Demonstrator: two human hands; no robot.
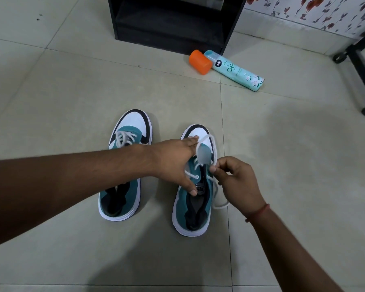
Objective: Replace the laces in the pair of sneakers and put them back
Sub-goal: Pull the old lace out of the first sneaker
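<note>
My left arm reaches across the left sneaker (122, 165); my left hand (175, 163) lies spread over the right sneaker (193, 186), fingers straight, thumb pressing by the tongue. My right hand (234, 182) pinches the white lace (214, 144) between thumb and forefinger, the cord looping up over the toe. Both sneakers stand side by side on the smooth tiled floor (72, 91): teal fabric, white toe caps, black trim, thick white soles. Beyond them lie a slim teal spray can (236, 70) and its orange cap (199, 62).
</note>
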